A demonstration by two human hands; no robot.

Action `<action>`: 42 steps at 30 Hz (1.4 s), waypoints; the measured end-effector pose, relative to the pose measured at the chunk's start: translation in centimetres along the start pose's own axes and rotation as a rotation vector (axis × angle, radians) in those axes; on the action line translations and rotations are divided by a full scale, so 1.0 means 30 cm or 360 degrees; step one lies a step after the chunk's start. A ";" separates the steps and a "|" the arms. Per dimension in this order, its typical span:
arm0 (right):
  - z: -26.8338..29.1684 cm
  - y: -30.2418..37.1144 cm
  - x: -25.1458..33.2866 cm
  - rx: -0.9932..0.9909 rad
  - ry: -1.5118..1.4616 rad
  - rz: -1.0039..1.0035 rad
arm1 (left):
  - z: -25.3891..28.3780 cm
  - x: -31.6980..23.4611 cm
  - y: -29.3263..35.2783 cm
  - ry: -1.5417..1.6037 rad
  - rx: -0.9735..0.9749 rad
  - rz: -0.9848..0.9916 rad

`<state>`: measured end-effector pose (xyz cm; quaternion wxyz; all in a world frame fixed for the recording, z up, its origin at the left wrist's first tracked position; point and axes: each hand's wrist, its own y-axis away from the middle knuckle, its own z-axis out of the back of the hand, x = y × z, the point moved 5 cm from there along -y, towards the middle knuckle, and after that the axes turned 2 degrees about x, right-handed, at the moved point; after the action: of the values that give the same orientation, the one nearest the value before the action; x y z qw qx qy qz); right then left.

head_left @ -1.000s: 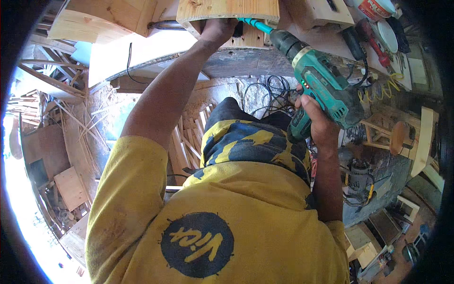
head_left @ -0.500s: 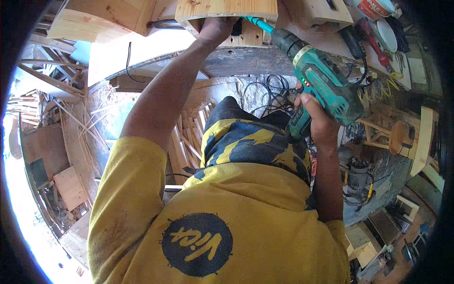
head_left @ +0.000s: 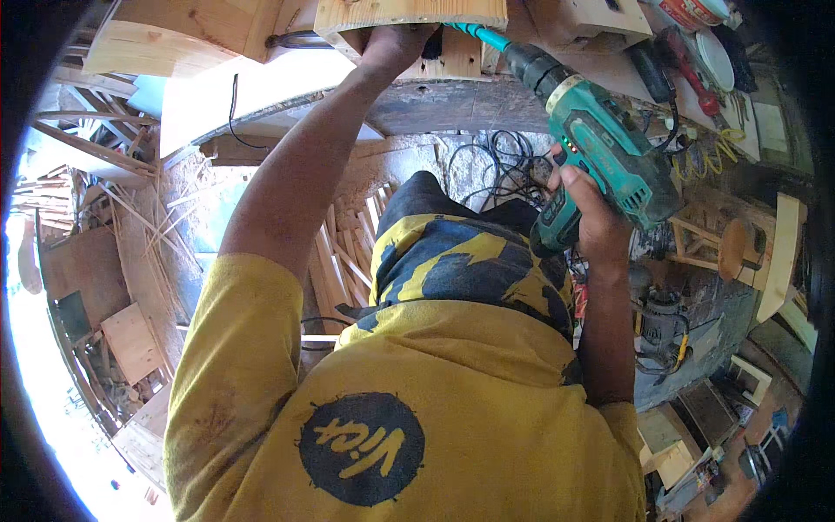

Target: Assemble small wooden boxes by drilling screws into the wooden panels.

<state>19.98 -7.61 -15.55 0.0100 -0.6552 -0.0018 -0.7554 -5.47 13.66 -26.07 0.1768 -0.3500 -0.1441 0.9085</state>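
Note:
My right hand [head_left: 593,196] is wrapped round the handle of a teal and black cordless drill [head_left: 600,143], with a finger at its trigger. From the drill's chuck a bright teal shaft [head_left: 480,35] runs up and left into the open side of a pine box [head_left: 409,10] on the workbench. My left hand [head_left: 398,45] reaches into the same opening, under the box's top board. Its fingers are hidden by the wood and the dark gap, so their grip does not show. A small black piece [head_left: 432,45] lies beside the left hand, close to the shaft's end.
More pine boxes [head_left: 174,39] stand left and right on the workbench [head_left: 470,106]. At the right lie a red tool [head_left: 691,74], a white lid [head_left: 713,56] and a coiled yellow hose [head_left: 709,157]. Black cables [head_left: 500,165] and wood offcuts [head_left: 348,244] cover the floor below.
The drill and my right hand have shifted slightly right. The box and my left hand sit slightly further left and up in the picture. Both hands keep their places at the work.

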 end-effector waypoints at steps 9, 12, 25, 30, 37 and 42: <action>-0.009 0.003 0.002 -0.0030 -0.0115 0.0002 | -0.048 0.069 -0.030 0.0126 0.0213 0.0051; 0.011 0.004 0.004 0.0003 0.0080 0.0037 | -0.060 0.051 -0.031 -0.0153 0.0407 0.0004; 0.011 -0.013 0.022 0.0103 0.0170 0.0206 | 0.061 -0.093 -0.070 -0.0201 0.0114 -0.0278; 0.002 -0.025 0.032 0.0124 0.0175 0.0219 | -0.115 0.143 -0.067 -0.1256 -0.0118 -0.0673; 0.010 -0.032 0.034 0.0097 0.0139 0.0209 | -0.110 0.112 -0.035 -0.1533 0.0152 -0.0940; 0.009 -0.044 0.038 0.0109 0.0026 0.0089 | -0.066 0.147 -0.062 -0.0628 0.0237 -0.0228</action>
<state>20.05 -6.31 -14.36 0.0535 -0.6481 -0.0093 -0.7596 -6.76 17.48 -29.35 0.2347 -0.1403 -0.1328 0.9527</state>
